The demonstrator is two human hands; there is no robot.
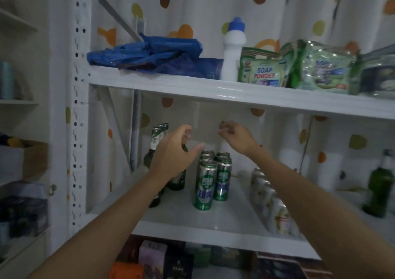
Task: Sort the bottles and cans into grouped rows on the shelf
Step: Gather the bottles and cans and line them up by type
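Carefully, we'd take the heavy, breakable bottles (157,138) by the neck; left hand (173,152) and right hand (235,136) fingers loose, empty.

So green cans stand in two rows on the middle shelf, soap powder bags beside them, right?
No. The head view shows the soap powder bags on the upper shelf, above the green cans. The cans do stand in two rows on the middle shelf.
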